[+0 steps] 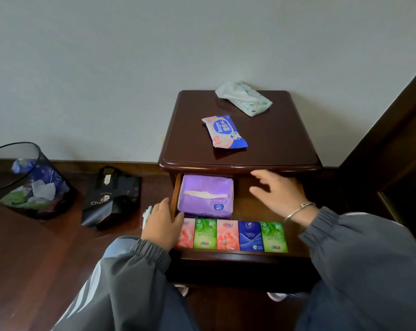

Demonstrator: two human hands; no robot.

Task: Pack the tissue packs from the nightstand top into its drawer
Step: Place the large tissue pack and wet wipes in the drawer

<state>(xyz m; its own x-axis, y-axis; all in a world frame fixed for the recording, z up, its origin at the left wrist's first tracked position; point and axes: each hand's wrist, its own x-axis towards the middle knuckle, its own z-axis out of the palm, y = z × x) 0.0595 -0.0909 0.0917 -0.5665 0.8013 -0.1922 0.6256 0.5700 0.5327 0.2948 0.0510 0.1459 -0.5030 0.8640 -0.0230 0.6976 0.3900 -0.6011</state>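
**Two packs left on top, six in the drawer**

I count two tissue packs on the nightstand top (285, 139): a blue and white wet-wipe pack (224, 131) near the middle, printed "Deeyeo" with Chinese characters, and a white pack with green marks (244, 97) at the back edge by the wall, slightly crumpled. They lie well apart, with bare wood around both.

The drawer (226, 255) is pulled out toward me. Inside are six packs. One large purple pack (205, 196) sits in the back left corner, its slot facing up. Along the front runs a row of five small pocket packs (233, 236), touching side by side: pink, green, pink, blue, green. Their print is too small for me to read. The right rear of the drawer, beside the purple pack, is open room.

My right hand (277, 194) hovers over that open room, fingers spread, holding nothing. My left hand (162, 223) rests at the drawer's left front corner, covering part of the first pink pack; I cannot tell whether its grip is closed on anything.

On the floor to the left stand a mesh bin (25, 180) with rubbish and a black bag (111, 197) reading "Cha".
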